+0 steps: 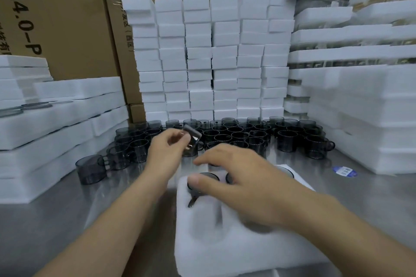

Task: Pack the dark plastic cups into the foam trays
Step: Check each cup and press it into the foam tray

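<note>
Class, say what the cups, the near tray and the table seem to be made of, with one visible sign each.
Cups: smoky translucent plastic, glossy; things show through their walls. Tray: white foam, matte; soft, rounded edges. Table: probably brushed steel; grey with blurred reflections of cups.

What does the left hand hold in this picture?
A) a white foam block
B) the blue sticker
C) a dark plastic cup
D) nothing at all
C: the fingers of the left hand pinch a dark plastic cup, which is tilted, just in front of the group of cups standing on the table.
</note>
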